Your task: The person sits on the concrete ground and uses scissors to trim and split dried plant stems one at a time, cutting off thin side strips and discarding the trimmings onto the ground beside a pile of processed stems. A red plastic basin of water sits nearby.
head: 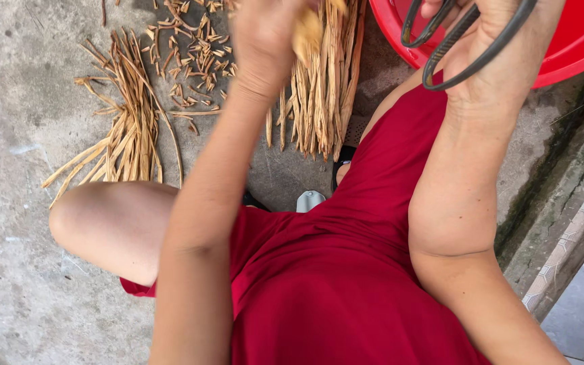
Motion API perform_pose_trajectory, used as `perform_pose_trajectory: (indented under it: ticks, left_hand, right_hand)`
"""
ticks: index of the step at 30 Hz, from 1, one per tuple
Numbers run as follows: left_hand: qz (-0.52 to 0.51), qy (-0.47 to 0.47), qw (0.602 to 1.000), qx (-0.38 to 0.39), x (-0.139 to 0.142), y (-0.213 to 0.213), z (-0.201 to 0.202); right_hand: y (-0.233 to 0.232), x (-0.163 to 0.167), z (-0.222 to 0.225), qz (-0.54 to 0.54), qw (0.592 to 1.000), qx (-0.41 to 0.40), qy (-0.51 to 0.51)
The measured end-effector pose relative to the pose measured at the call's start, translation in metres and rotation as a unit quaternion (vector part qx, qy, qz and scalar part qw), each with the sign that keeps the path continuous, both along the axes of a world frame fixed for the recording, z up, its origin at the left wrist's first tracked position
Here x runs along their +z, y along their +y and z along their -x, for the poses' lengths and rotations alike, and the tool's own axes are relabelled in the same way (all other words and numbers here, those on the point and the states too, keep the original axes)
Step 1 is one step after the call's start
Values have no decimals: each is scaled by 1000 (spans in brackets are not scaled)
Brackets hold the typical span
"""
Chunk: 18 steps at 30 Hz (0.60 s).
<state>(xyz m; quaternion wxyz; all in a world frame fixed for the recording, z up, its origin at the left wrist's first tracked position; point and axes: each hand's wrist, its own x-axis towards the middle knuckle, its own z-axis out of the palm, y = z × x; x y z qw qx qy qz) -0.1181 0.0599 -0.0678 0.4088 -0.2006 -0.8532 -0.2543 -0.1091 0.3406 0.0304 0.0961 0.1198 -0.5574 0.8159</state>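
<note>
a red dress [346, 284] fills the foreground; dry straw strips [322, 88], judged light, stiff and brittle, best held mid-bundle, are gripped by the closed left hand [265, 40] above the floor [21, 122]; black scissors [454, 40] are clasped in the right hand [501, 47].

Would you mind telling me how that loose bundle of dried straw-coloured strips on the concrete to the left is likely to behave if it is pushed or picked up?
The bundle of dried strips is probably light, since the strips look thin and dry. It lies fanned out and untied, so a push would likely scatter it rather than slide it whole. Several strips curve, suggesting they bend a little, though dry ones may snap.
</note>
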Motion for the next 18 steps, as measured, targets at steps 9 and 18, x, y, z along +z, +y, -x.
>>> perform_pose_trajectory:
  ticks: [9,18]
  left_hand:
    - [283,-378,878,-81,-130,90,-92]
    - [218,-419,872,-131,-126,69,-127]
  right_hand:
    - [0,31,-11,-20,999,15,-35]
    - [-7,19,-8,-19,998,48,-47]
